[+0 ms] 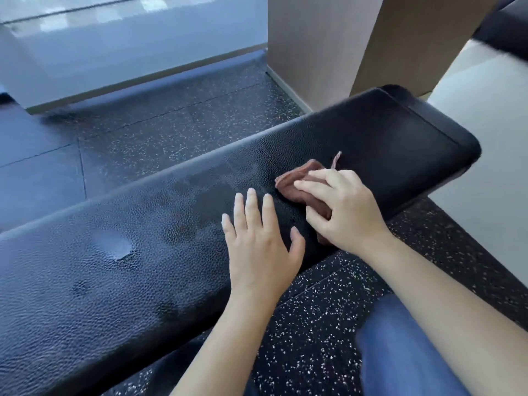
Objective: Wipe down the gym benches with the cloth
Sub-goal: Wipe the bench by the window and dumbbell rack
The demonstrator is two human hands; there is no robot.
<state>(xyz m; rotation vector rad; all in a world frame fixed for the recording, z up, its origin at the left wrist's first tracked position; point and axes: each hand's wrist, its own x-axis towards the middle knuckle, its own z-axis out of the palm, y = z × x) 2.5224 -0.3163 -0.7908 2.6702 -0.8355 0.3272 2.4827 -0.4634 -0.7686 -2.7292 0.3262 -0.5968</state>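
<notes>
A long black padded gym bench (120,247) runs from the lower left to the upper right of the head view. Its textured top shows damp streaks near the middle. My right hand (343,210) grips a crumpled brown cloth (297,181) and holds it down on the bench top, towards the right end. My left hand (260,241) lies flat on the bench just left of the cloth, fingers straight and spread, holding nothing. Part of the cloth is hidden under my right hand.
Black speckled rubber flooring (308,338) surrounds the bench. A brown square pillar (320,47) stands behind its right end, with a window wall (114,52) at the back left. A pale floor (485,115) lies to the right. My blue-trousered knee (405,352) is at the lower right.
</notes>
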